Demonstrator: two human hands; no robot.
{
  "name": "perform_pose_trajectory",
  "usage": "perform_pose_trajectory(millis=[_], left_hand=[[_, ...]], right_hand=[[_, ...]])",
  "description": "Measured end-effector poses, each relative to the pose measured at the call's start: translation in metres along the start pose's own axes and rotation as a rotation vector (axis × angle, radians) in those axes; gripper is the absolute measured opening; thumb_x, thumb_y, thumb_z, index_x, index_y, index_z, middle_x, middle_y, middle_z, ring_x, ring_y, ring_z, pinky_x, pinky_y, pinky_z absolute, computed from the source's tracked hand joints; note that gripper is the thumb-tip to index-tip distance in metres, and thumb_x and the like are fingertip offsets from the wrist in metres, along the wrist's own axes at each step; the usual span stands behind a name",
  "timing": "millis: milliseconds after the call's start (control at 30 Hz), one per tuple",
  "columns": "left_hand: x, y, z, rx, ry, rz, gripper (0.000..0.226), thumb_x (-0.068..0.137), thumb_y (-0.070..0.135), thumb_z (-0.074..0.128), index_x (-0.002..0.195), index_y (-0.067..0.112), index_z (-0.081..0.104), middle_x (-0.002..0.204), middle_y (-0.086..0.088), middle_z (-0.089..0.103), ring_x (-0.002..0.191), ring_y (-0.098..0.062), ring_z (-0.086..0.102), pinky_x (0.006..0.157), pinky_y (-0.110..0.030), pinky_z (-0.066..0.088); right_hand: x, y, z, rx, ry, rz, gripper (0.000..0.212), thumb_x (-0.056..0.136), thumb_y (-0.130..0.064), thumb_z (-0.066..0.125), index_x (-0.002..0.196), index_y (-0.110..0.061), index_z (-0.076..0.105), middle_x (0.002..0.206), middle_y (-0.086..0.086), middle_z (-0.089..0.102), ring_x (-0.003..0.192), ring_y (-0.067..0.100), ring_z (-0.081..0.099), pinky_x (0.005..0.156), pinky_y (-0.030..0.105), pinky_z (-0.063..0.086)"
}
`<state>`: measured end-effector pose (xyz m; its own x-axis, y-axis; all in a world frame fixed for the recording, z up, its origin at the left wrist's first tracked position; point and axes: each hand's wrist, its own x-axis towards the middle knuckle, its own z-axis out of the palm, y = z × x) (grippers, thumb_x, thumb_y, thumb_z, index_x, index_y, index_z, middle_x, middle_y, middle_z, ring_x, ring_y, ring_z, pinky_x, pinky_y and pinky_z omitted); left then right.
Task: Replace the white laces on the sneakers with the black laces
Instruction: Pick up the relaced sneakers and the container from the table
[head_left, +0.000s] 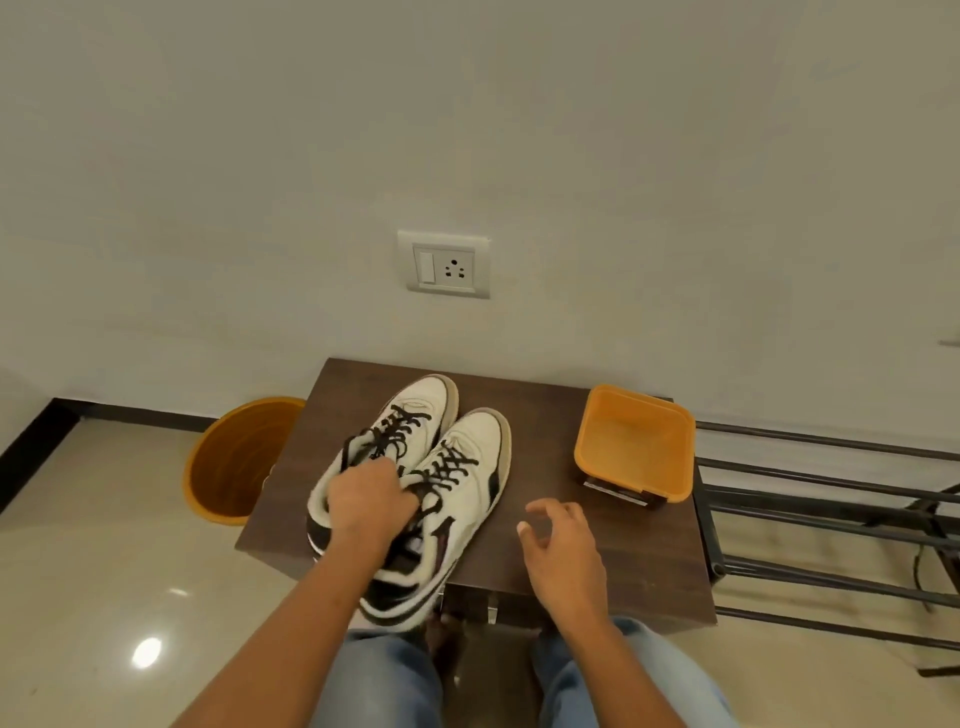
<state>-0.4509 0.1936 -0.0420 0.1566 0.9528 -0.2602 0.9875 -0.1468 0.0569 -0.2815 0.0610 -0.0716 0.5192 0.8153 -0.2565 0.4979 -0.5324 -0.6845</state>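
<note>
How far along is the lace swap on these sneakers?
Done: both sneakers, left and right, sit side by side on the table with black laces crisscrossed up their fronts; no white lace shows. In hand: the left hand grips the shoes at their collars; the right hand hovers open, holding nothing. Left: perhaps tidying; the lace ends are hidden.

Black-laced sneakers (415, 478) under left hand (371, 501)
</note>
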Motion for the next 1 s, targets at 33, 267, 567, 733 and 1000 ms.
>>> perform_pose_trajectory(millis=[33, 267, 567, 733, 1000], left_hand=[[-0.005, 0.012, 0.003, -0.064, 0.004, -0.015, 0.024, 0.09, 0.036, 0.055, 0.092, 0.012, 0.058, 0.09, -0.004, 0.067, 0.086, -0.026, 0.066, 0.063, -0.029, 0.041], [-0.034, 0.067, 0.021, -0.242, -0.091, -0.087, 0.055, 0.092, 0.057, 0.049, 0.119, 0.009, 0.048, 0.108, -0.006, 0.068, 0.099, -0.027, 0.066, 0.073, -0.032, 0.043], [-0.077, 0.063, 0.007, -0.141, -0.204, 0.242, 0.075, 0.086, 0.078, 0.034, 0.149, 0.046, 0.009, 0.132, -0.004, 0.055, 0.122, -0.026, 0.053, 0.104, -0.044, 0.039], [-0.069, 0.068, 0.017, 0.045, -0.284, 0.252, 0.046, 0.094, 0.051, 0.052, 0.138, 0.042, 0.043, 0.133, -0.004, 0.049, 0.124, -0.025, 0.051, 0.107, -0.042, 0.031], [-0.083, 0.075, 0.003, -0.146, -0.135, 0.255, 0.027, 0.079, 0.031, 0.077, 0.106, 0.029, 0.071, 0.088, -0.003, 0.06, 0.079, -0.026, 0.063, 0.069, -0.035, 0.048]], right_hand=[[0.0, 0.0, 0.001, 0.005, 0.001, -0.01, 0.016, 0.096, -0.034, 0.054, 0.112, -0.033, 0.056, 0.115, -0.013, 0.046, 0.078, 0.003, 0.059, 0.075, 0.031, 0.049], [0.001, 0.009, -0.016, 0.069, 0.073, -0.095, 0.016, 0.096, -0.023, 0.055, 0.11, -0.028, 0.06, 0.112, -0.009, 0.05, 0.077, 0.003, 0.055, 0.07, 0.022, 0.043], [0.029, 0.047, -0.077, -0.374, 0.276, -0.188, 0.041, 0.091, -0.01, 0.058, 0.132, -0.014, 0.056, 0.136, 0.006, 0.052, 0.12, 0.027, 0.052, 0.098, 0.039, 0.045], [0.059, 0.055, -0.078, -0.739, 0.074, -0.182, 0.054, 0.096, -0.017, 0.05, 0.148, -0.022, 0.034, 0.148, 0.003, 0.043, 0.136, 0.026, 0.039, 0.111, 0.042, 0.029], [0.062, 0.047, -0.089, -0.751, 0.052, -0.134, 0.033, 0.064, 0.005, 0.073, 0.09, -0.016, 0.073, 0.079, 0.009, 0.069, 0.073, 0.033, 0.066, 0.068, 0.039, 0.052]])
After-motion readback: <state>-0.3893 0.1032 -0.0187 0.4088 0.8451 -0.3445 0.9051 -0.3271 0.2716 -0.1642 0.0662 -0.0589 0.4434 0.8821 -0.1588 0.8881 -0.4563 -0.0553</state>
